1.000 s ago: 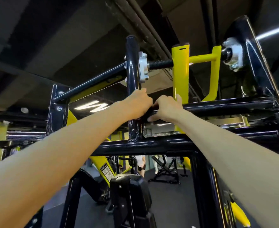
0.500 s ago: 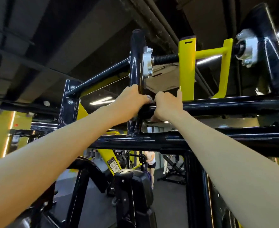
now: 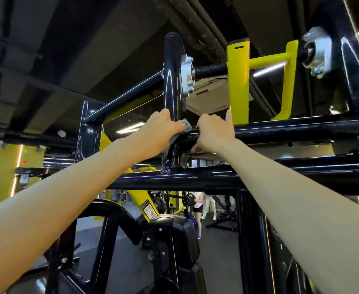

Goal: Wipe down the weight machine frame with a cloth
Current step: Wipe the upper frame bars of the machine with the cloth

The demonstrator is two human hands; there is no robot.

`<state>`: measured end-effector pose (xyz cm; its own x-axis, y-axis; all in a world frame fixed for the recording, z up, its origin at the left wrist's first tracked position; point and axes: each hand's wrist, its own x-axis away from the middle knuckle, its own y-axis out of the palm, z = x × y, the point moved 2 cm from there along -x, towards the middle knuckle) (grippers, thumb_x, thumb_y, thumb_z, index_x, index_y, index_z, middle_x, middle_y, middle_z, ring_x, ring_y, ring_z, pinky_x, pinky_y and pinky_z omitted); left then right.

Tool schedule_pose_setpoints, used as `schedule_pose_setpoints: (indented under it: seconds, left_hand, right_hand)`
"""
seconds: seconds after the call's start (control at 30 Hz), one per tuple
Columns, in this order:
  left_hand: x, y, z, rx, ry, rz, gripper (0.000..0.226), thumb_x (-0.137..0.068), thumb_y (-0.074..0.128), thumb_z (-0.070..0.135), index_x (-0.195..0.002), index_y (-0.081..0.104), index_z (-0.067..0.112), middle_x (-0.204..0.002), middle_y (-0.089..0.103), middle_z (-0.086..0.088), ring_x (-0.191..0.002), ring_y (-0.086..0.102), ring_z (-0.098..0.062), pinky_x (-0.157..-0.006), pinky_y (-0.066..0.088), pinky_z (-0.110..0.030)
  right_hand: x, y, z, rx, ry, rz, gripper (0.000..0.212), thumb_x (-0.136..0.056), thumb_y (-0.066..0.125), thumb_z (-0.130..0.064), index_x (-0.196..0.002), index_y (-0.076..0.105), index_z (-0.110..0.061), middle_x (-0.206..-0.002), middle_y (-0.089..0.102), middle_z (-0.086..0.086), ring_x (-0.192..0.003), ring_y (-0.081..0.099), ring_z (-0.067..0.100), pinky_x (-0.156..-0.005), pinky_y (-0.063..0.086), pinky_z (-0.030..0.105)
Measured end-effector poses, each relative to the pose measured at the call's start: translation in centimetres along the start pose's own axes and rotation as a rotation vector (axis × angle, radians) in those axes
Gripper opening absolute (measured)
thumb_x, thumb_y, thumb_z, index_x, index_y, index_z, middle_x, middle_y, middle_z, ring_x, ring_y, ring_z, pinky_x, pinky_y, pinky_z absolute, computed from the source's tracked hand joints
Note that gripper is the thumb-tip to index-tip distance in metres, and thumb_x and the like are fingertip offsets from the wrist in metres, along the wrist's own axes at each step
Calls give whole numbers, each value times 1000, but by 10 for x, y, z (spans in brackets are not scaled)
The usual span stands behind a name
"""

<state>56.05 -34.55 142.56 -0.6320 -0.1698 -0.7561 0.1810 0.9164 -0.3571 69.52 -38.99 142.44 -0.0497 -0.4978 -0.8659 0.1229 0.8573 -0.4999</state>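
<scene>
Head: two hands (image 3: pixel 161 130) (image 3: pixel 213 132), one cloth (image 3: pixel 186 125), one frame (image 3: pixel 301 128)

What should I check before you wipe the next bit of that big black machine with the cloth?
1. Cloth held: ok, the left hand grips the grey cloth.
2. Cloth on frame: ok, it sits where the upright post meets the crossbar.
3. Steadying grip: ok, the right hand curls over the crossbar.
4. Path along the crossbar free: not ok, the right hand sits right beside the cloth.
5. Cloth clean enough: cannot tell, it is mostly hidden.
</scene>
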Motion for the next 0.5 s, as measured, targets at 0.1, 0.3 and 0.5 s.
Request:
schedule_pose_setpoints:
  seconds: [0.1, 0.3, 0.5]
  left_hand:
    - [-2, -1, 2, -2, 3, -36, 38, -95, 52, 15, -133, 49, 18, -117, 44, -14, -96, 42, -27, -79, 34, -29]
    - [-35, -8, 23, -69, -13, -62, 22, -97, 49, 20, -115, 60, 16, -108, 56, -9, -102, 45, -24, -79, 37, -29]
    - [0, -15, 9, 20, -16, -51, 38, -96, 54, 16, -133, 49, 16, -116, 41, -13, -89, 41, -17, -85, 43, -28]
  right_hand:
    - [1, 3, 1, 21, -17, 8, 58, -74, 80, -42, -117, 55, -13, -106, 66, 3, -117, 56, 26, -118, -1, 51]
    - [0, 1, 4, 8, -13, 28, 43, -76, 77, -43, -103, 57, -16, -101, 67, 2, -113, 58, 25, -118, -1, 51]
    - [3, 4, 4, 42, -39, 35, 61, -75, 77, -47, -123, 58, -15, -114, 66, 2, -119, 55, 24, -117, -2, 49]
